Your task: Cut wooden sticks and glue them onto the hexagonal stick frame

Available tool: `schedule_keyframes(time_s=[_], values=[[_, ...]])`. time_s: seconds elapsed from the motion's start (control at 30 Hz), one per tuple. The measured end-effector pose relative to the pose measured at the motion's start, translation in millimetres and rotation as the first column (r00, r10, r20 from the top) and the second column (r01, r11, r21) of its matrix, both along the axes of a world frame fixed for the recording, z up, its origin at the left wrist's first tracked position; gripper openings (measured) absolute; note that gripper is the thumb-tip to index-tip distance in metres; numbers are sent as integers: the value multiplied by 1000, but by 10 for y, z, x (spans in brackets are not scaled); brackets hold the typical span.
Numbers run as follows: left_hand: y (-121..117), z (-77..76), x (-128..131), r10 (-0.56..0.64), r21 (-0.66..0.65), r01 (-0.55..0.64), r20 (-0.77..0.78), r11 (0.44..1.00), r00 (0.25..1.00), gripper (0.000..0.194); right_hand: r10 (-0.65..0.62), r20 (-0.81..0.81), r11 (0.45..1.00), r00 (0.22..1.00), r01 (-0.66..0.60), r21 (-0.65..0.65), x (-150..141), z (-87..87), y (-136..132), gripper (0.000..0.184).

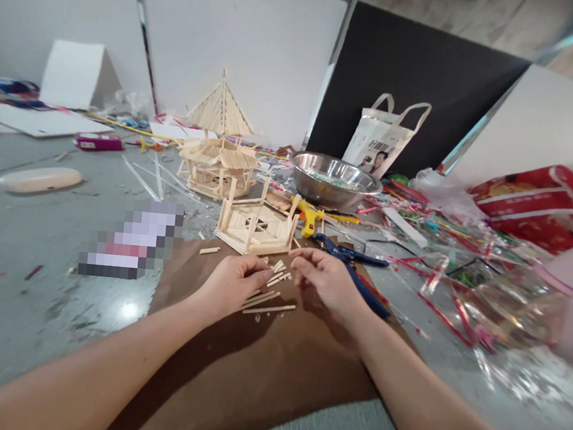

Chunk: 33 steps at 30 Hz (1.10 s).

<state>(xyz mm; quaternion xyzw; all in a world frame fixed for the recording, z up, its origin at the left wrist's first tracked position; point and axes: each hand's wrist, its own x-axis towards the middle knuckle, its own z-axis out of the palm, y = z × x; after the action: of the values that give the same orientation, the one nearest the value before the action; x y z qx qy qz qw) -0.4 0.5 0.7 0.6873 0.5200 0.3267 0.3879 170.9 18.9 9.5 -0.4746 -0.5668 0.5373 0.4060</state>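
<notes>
My left hand (235, 283) is low over the brown sheet, thumb and fingers drawn together beside several short wooden sticks (261, 300). What lies between those fingertips, if anything, is hidden. Opposite it, my right hand (328, 282) is closed in a pinch, just in front of a six-sided wooden stick frame (255, 229) with upright posts. Whatever it pinches is too small to make out. Behind the frame stands a pavilion model (218, 135) of the same sticks, with a pointed roof.
A yellow glue gun (310, 217) and blue-handled pliers (343, 252) lie beyond my right hand. A metal bowl (334, 186) stands behind them. A blurred-out phone-like object (134, 238) is at left, a pink-lidded bottle (519, 302) at right. The brown sheet (262, 380) covers the front.
</notes>
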Motion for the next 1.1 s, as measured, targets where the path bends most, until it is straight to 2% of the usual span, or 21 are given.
schedule_keyframes(time_s=[0.07,0.13,0.17,0.2,0.23,0.27,0.33,0.37,0.43,0.53,0.73,0.83,0.97,1.1], values=[[1,-6,-2,17,-4,-17,-7,1000,1000,29,-133,96,985,986,121,121,154,50,92,25],[2,-14,0,26,-4,-26,5,1000,1000,28,-301,230,927,926,228,297,332,84,194,25],[4,-20,1,28,-6,-28,12,1000,1000,28,-392,346,883,852,244,400,421,96,243,25],[6,-27,2,30,-8,-30,15,1000,999,28,-473,472,839,744,218,498,506,103,287,23],[8,-34,2,31,-11,-30,13,999,999,28,-541,572,804,617,180,566,585,107,326,21],[10,-43,1,31,-15,-31,8,999,999,29,-575,658,795,487,142,589,657,108,358,21],[15,-59,-2,32,-15,-32,-4,999,999,29,-557,787,828,267,108,550,775,103,403,23],[17,-65,-5,33,-10,-33,-6,999,999,28,-527,828,850,192,112,515,821,97,418,26],[22,-73,-9,33,3,-33,-4,999,999,27,-489,865,871,113,120,476,884,81,439,29],[27,-75,-13,30,5,-30,-20,1000,999,26,-480,870,877,112,92,471,888,59,481,29],[19,-63,-3,14,-5,-14,-51,1000,999,27,-403,883,911,241,11,413,639,102,791,25],[13,-42,2,9,-4,-9,-49,1000,999,25,-374,891,927,256,72,368,480,109,1070,32],[12,-30,-5,-13,6,14,-62,1000,998,23,-350,894,935,278,162,316,301,34,1429,43],[8,-30,-10,-13,18,15,-89,1000,996,25,-378,865,919,330,245,308,189,-75,1615,43]])
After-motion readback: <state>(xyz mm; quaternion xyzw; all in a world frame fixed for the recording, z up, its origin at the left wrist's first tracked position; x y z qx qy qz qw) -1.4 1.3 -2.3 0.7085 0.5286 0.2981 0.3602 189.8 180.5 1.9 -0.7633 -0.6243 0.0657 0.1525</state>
